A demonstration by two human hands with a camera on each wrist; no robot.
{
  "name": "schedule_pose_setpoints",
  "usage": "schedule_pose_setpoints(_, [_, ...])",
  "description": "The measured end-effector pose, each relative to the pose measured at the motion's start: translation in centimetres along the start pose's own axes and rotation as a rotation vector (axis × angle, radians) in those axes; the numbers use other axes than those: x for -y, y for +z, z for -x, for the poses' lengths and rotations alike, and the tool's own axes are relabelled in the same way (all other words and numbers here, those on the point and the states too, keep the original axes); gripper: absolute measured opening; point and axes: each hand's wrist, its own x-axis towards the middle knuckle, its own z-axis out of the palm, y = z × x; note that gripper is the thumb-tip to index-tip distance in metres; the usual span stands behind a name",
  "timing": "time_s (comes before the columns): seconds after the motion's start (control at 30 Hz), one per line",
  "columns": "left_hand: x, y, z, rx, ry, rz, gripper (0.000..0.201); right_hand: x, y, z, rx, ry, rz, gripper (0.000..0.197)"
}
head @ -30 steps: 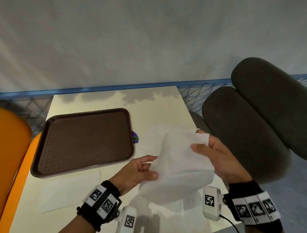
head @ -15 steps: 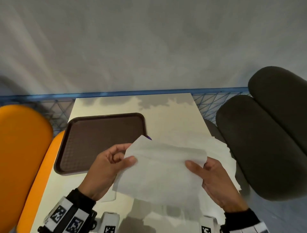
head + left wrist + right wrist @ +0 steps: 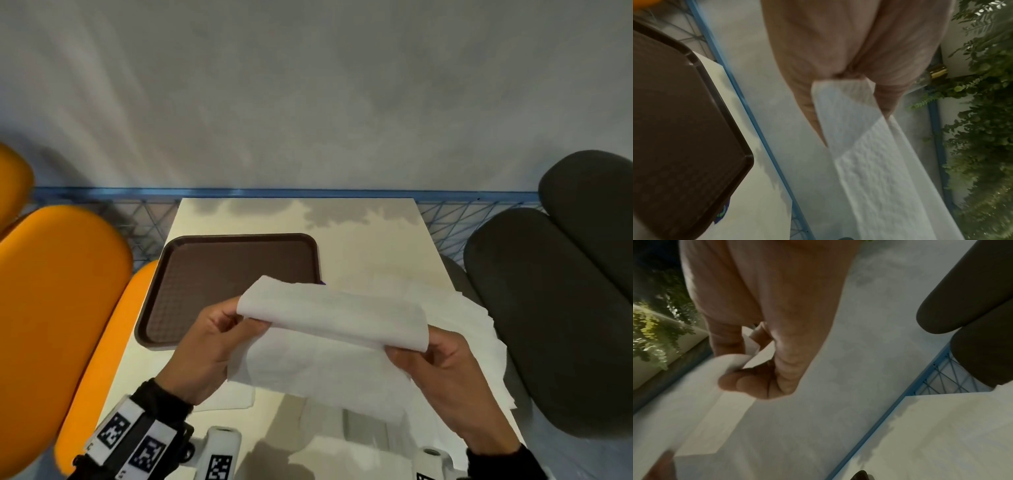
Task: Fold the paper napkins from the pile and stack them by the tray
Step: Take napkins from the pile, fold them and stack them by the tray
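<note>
A white paper napkin [image 3: 329, 339] hangs in the air between my hands, its far edge bent over toward me. My left hand [image 3: 219, 339] pinches its left end; the left wrist view has the napkin [image 3: 869, 162] held between thumb and fingers. My right hand [image 3: 442, 370] pinches the right end, and the napkin [image 3: 711, 402] shows blurred in the right wrist view. The pile of loose napkins [image 3: 479, 325] lies at the table's right edge. A brown tray [image 3: 226, 274] sits on the table's left half. A flat folded napkin [image 3: 233, 399] lies just below the tray.
The white table [image 3: 370, 246] ends at a blue rail [image 3: 294, 192] along the far side. Orange seats [image 3: 58, 301] stand to the left, dark grey cushions [image 3: 561, 308] to the right. A small purple thing [image 3: 722, 212] peeks from under the tray's corner.
The napkin went from hanging by its top corners to being stretched sideways, and its far edge has now come over toward me. The head view has shifted left and up.
</note>
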Motion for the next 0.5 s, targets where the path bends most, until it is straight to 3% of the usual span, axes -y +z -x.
schedule_pose_setpoints(0.13, [-0.4,-1.0,-0.2,0.016,-0.023,0.104,0.035,-1.0,-0.4,0.3,0.015,-0.249,0.098,0.034])
schedule_pose_setpoints(0.23, [-0.7,-1.8,-0.5,-0.019,-0.039,0.266,0.047,-1.5,-0.6,0.3,0.029,-0.307,0.213,0.076])
schedule_pose_setpoints(0.33, [-1.9,-1.6,-0.8,0.025,-0.090,0.165,0.076,-0.9,-0.3,0.6,0.072,-0.405,0.328,0.064])
schedule_pose_setpoints(0.37, [-2.5,-1.4,-0.9,0.035,-0.070,0.036,0.074,-0.6,-0.5,0.6,0.088,-0.409,0.377,0.056])
schedule_pose_setpoints(0.5, [-4.4,-0.7,-0.3,0.130,0.143,-0.551,0.002,0.8,-2.1,0.6,0.062,-0.276,0.595,0.036])
